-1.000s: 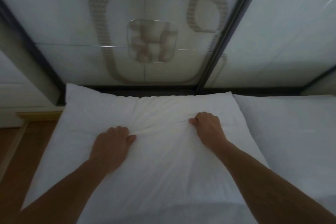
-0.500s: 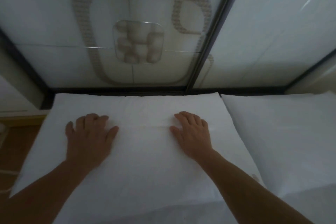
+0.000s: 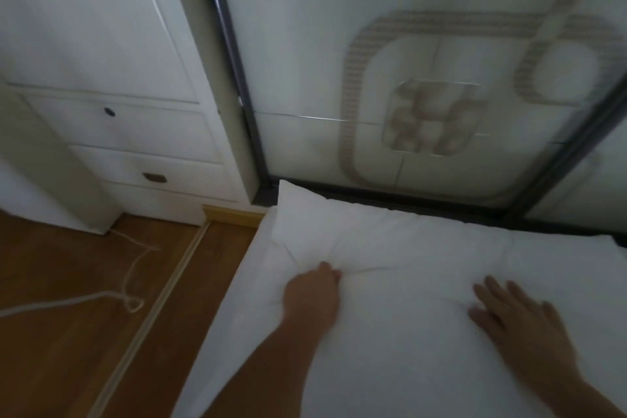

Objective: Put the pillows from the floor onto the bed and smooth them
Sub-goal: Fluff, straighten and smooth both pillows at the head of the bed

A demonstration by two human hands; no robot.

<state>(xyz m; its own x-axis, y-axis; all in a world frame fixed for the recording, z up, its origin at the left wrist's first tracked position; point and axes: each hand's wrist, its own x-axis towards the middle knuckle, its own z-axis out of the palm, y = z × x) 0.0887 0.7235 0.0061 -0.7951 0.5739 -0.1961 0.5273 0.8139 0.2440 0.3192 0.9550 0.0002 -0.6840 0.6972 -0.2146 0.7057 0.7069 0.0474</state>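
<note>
The pillow [image 3: 390, 282] lies on the bed, its far edge against the dark frame at the foot of the headboard panel [image 3: 424, 95], its near-left corner peaked upward. My left hand [image 3: 314, 299] is curled, fingers closed into the white fabric near that corner; creases radiate from the pinch. My right hand [image 3: 519, 319] rests flat and spread on the cover, holding nothing.

Procedure for the step in hand, as I judge it:
1. Keep the flat palm pressing down as an anchor.
2. Draw the gathered cloth outward toward the corner until the creases run out.
3. Release the pinch, then sweep both palms from centre to edges.

Materials: the cover is thin, matte white cloth that wrinkles readily over a soft, yielding fill. The panel behind is glossy with a raised beige looped pattern, though motion blur leaves its detail uncertain. Beside the bed, the floor [image 3: 68, 332] is warm wood-grain board with a pale cord [image 3: 132, 268] lying loose on it, and a white drawer unit [image 3: 135, 132] stands beyond.
</note>
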